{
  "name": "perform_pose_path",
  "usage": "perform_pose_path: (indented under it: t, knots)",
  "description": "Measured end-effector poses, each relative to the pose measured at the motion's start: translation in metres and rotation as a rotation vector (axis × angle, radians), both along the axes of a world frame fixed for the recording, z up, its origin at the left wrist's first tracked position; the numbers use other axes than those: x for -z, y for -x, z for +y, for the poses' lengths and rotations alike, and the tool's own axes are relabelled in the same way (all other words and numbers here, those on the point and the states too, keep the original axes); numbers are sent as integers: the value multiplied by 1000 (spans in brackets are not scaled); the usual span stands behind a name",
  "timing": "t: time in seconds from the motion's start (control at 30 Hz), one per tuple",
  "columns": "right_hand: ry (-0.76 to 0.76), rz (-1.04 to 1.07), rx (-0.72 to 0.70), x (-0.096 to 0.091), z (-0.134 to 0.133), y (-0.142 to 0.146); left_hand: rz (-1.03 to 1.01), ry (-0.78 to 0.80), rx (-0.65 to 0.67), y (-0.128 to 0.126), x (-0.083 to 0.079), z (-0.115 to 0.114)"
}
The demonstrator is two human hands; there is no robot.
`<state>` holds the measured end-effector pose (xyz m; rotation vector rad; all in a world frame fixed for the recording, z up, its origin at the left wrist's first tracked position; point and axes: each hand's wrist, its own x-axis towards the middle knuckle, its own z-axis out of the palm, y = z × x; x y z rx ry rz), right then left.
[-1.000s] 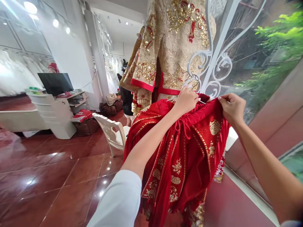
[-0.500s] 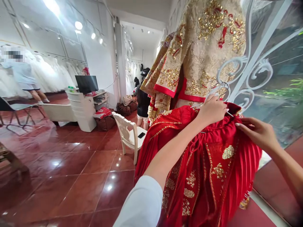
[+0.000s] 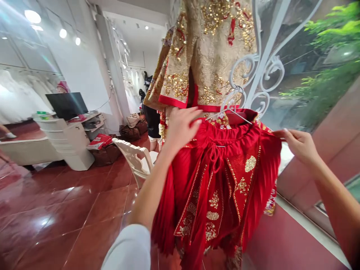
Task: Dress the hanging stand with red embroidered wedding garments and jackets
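Note:
A red pleated skirt with gold embroidery and a drawstring waist hangs from a metal hanger, whose hook is at the white scrolled metalwork. My right hand pinches the skirt's edge on the right and pulls it outward. At the left of the waist is my left hand, its fingers stretched out and apart, slightly blurred. Whether its palm touches the red cloth I cannot tell. Directly behind the skirt hangs a cream jacket with gold sequins and red trim.
White scrolled metalwork stands beside the glass on the right. A cream chair is on the left, near a white desk with a black monitor. Brown bags lie on the tiled floor. Behind the jacket, a person is partly visible.
My left hand has moved from the hanger to the left of the waistband and opened. My right hand has drawn the skirt's side outward. The view has turned right.

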<state>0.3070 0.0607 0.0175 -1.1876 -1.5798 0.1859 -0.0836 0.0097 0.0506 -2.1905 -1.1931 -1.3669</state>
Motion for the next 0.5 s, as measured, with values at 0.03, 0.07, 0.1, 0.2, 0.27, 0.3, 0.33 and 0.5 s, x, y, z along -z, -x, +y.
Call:
perform_pose_path:
  t: [0.03, 0.07, 0.1, 0.2, 0.27, 0.3, 0.33, 0.5]
  knots:
    - [-84, -74, 33, -6, -5, 8, -58, 70, -19, 24, 10, -5]
    - [-188, -145, 60, -13, -9, 18, -100, 177, 1, 44, 20, -8]
    - [-290, -222, 56, -20, -11, 33, -130, 304, 66, 59, 31, -10]
    - [-448, -344, -20, -40, -7, 86, -205, 414, 118, 72, 58, -11]
    - [-386, -341, -34, -51, 3, 122, -230, 330, 12, 64, 69, -10]
    - [-329, -323, 3, -55, 8, 138, -219, 287, -64, 60, 71, -10]
    - [-277, -287, 64, -57, 13, 151, -192, 256, -147, 57, 71, -10]
    - [-233, -176, 253, -53, 22, 174, -12, 242, -441, 68, 40, -25]
